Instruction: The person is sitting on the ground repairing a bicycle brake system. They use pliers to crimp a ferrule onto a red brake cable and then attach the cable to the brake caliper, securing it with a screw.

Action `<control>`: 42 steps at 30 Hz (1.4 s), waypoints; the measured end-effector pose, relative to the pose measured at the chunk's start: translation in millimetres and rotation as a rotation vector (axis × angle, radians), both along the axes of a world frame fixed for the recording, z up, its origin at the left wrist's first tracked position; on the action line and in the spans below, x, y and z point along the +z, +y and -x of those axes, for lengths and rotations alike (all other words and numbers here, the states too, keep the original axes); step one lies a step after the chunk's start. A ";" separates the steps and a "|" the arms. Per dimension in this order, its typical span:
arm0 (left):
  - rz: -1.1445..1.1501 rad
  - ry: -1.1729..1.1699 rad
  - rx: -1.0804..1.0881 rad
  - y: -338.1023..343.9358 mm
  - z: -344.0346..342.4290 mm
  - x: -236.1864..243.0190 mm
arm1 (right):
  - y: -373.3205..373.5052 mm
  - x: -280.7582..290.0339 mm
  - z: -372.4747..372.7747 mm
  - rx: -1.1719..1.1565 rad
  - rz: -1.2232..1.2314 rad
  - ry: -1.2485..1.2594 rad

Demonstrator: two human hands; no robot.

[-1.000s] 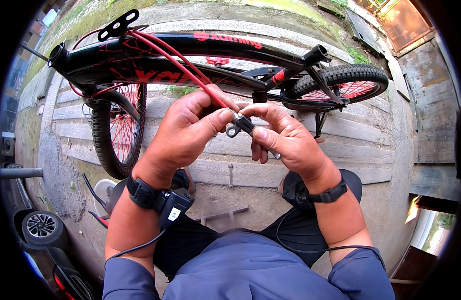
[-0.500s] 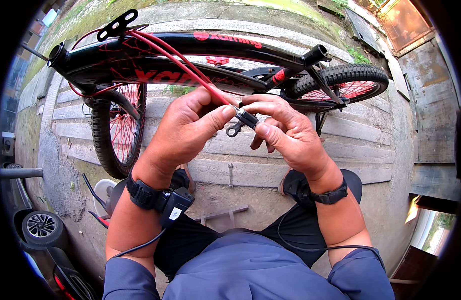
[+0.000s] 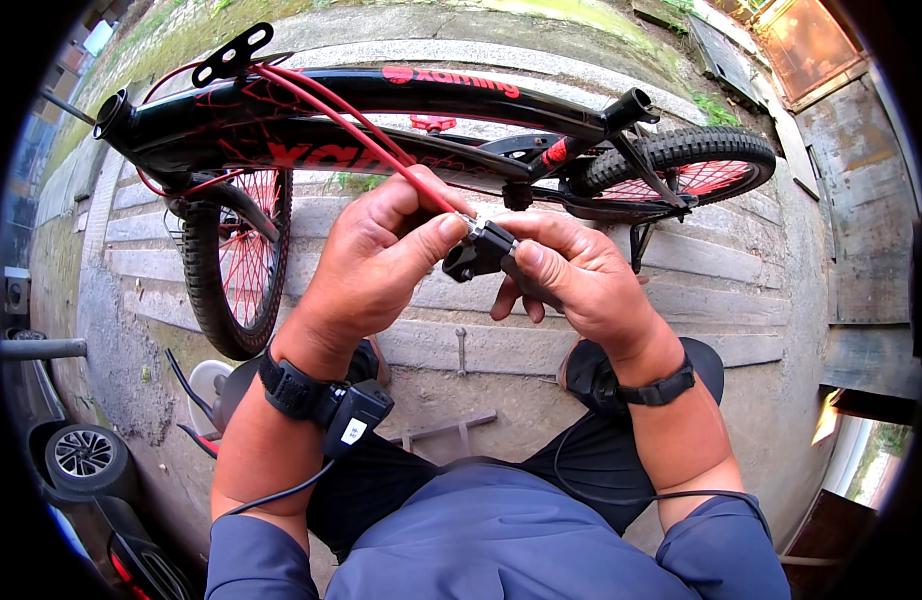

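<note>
I have the fingers of my left hand (image 3: 376, 255) pinched around the red cable (image 3: 429, 190) near its end, and those of my right hand (image 3: 586, 275) closed on the black lever fitting (image 3: 493, 243), which sits at that cable end between both hands. Beyond them I see the bicycle frame (image 3: 553, 112); a wrench (image 3: 461, 350) lies nearer me on the ground (image 3: 521, 395).
</note>
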State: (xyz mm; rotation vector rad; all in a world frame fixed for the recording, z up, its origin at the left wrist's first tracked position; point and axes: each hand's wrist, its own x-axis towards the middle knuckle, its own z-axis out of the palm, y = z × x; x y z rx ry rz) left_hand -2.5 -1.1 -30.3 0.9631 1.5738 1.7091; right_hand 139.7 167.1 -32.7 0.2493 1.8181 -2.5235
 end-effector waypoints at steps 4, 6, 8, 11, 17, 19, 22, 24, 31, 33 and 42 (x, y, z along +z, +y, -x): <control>-0.022 -0.042 -0.015 -0.4 -0.2 -0.5 | 1.3 -5.6 -0.3 0.053 0.232 -0.022; -0.036 -0.079 -0.020 -0.5 -1.2 -0.1 | 1.6 -5.5 -0.7 0.068 0.274 -0.041; -0.044 -0.099 -0.018 -0.3 -2.3 0.7 | 1.1 -4.5 -0.2 0.059 0.262 -0.053; 0.022 -0.001 0.008 -1.0 0.2 -0.5 | -0.6 0.7 1.0 0.023 0.131 -0.054; 0.063 -0.039 0.045 -1.7 -0.8 2.8 | -0.7 2.7 2.0 -0.004 -0.155 0.018; 0.078 0.001 0.063 -2.0 -0.6 1.9 | -1.5 4.9 2.7 -0.001 -0.197 0.015; 0.082 0.033 0.094 0.8 -2.5 1.8 | -6.2 -4.1 5.5 -0.122 -0.354 0.169; 0.088 0.045 0.124 2.5 -3.2 0.6 | -8.6 -6.2 9.7 -0.264 -0.730 0.306; 0.079 0.042 0.188 6.8 -4.9 -6.4 | -22.9 -9.0 27.2 -0.543 -1.114 0.532; 0.087 0.041 0.191 7.1 -5.0 -6.3 | -23.6 -12.2 29.1 -0.545 -1.112 0.499; 0.038 0.022 0.175 5.3 -5.2 -6.3 | -25.7 -13.8 35.2 -0.570 -1.256 0.560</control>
